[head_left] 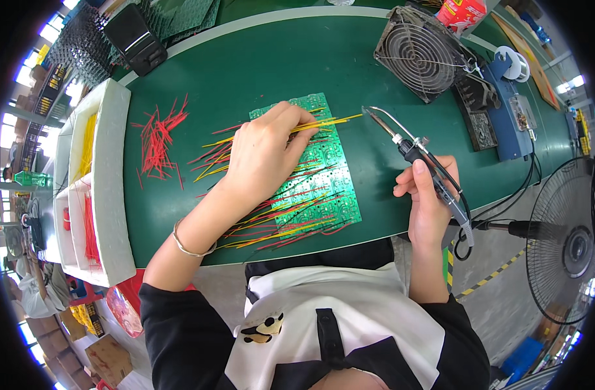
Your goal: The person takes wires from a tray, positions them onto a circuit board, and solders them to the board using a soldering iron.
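Observation:
Between the fingers of my left hand (266, 151) are a few thin yellow wires (339, 120), their ends pointing right toward the iron's tip. That hand is closed over the upper part of a green circuit board panel (339, 175). Red, yellow and black wires (265, 227) lie across the panel and stick out past its left side. My right hand (428, 198) is wrapped round a soldering iron (411, 151), which has a thin curved metal tube running to its tip. The tip is just right of the yellow wire ends; whether they touch I cannot tell.
A pile of red wires (159, 140) lies at left, beside a white foam box (109, 195) with yellow and red wires in its compartments. At the back right stand a square fan (417, 55) and a blue soldering station (510, 123). A round fan (573, 247) is beyond the table's right edge.

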